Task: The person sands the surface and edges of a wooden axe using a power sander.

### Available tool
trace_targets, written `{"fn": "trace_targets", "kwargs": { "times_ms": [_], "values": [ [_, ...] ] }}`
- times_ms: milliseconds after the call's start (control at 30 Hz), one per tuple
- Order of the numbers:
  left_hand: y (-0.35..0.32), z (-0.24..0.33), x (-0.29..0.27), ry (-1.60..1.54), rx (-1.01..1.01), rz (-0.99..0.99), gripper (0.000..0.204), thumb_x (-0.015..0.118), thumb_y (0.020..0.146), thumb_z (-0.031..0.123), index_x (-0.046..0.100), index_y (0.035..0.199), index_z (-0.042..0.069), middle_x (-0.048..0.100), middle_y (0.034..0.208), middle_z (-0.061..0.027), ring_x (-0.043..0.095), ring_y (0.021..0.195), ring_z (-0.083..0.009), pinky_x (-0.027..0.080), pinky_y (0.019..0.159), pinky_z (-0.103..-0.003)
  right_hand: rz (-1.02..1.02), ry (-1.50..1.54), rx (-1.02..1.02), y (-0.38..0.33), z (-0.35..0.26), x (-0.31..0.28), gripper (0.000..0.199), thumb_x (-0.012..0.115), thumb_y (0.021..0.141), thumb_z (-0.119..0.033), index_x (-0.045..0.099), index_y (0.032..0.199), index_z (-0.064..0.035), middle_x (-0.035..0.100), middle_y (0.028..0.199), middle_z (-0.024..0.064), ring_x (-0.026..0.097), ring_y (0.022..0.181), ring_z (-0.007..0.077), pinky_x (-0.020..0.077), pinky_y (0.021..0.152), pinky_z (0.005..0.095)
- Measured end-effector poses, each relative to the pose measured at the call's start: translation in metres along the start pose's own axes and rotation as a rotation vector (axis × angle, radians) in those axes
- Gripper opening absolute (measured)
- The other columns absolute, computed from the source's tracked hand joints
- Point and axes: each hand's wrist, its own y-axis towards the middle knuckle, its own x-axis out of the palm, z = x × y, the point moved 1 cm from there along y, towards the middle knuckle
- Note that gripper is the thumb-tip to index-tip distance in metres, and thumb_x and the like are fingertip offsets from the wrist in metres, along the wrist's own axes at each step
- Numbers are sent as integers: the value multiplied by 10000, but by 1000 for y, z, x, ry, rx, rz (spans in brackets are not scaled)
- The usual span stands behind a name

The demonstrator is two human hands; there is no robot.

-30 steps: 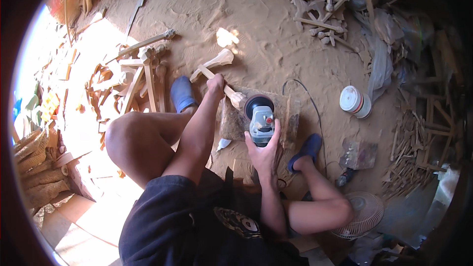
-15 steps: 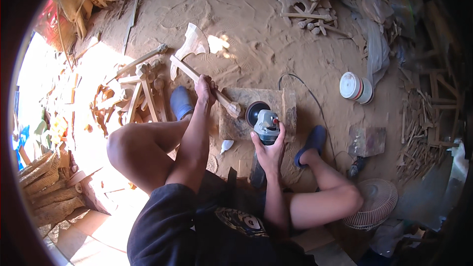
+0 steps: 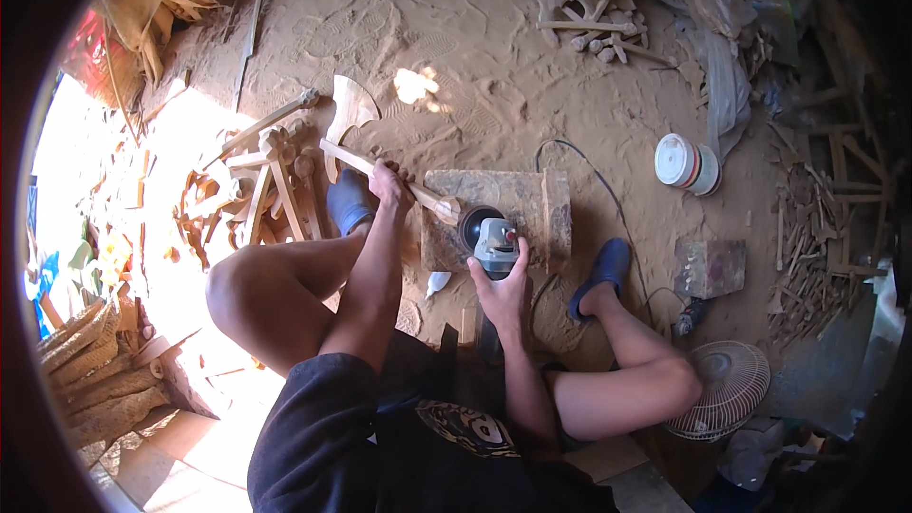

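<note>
My left hand [image 3: 389, 185] is closed round the handle of a pale wooden axe [image 3: 353, 106]. The broad blade of the axe points away to the far left, and its knobbed handle end lies over a worn wooden block [image 3: 532, 195]. In my right hand [image 3: 503, 296] is a grey angle grinder [image 3: 496, 239], gripped around its body with thumb and fingers on either side. The round dark disc on the grinder sits right beside the knobbed end; I cannot tell whether they touch. Its lower part is partly hidden by my hand.
Rough wooden pieces [image 3: 275, 180] lie heaped left of the block, with another pile [image 3: 589, 9] at the back. To the right are a white bucket [image 3: 686, 166], a square box [image 3: 710, 266] and a fan [image 3: 719, 389]. A dark cord [image 3: 616, 199] crosses the sandy floor.
The axe has swung slightly, its blade shifting left and nearer to me. My right hand has brought the grinder a little to the left, following the handle end.
</note>
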Motion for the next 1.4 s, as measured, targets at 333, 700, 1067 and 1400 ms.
{"fn": "trace_targets", "kwargs": {
  "times_ms": [333, 700, 1067, 1400],
  "values": [
    [-18, 4, -8, -148, -30, -370, 32, 509, 993, 171, 500, 1009, 198, 353, 642, 40, 314, 454, -119, 310, 433, -311, -65, -35, 60, 15, -14, -25, 1005, 896, 837, -432, 376, 1547, 53, 665, 1297, 308, 680, 1185, 404, 529, 1018, 485],
    [-27, 15, 2, -106, -57, -533, 134, 519, 965, 110, 505, 1045, 217, 333, 621, 53, 290, 446, -113, 319, 432, -304, -118, -14, 91, 13, -11, -14, 995, 896, 843, -418, 372, 1558, 34, 654, 1321, 315, 678, 1200, 409, 534, 1018, 486],
    [-26, 16, 4, -78, -48, -528, 128, 539, 960, 111, 524, 1048, 204, 354, 642, 52, 298, 466, -104, 308, 442, -288, -72, 20, 39, 12, -1, -5, 1010, 906, 836, -392, 356, 1562, 45, 623, 1366, 302, 659, 1220, 398, 525, 1043, 486],
    [-30, 15, 9, -63, -34, -467, 171, 541, 901, 119, 524, 1063, 170, 394, 665, 12, 378, 489, -157, 387, 484, -355, -2, -45, 59, 4, -6, -7, 1017, 904, 837, -351, 329, 1577, 44, 613, 1390, 328, 649, 1258, 427, 518, 1050, 488]
  ]
}}
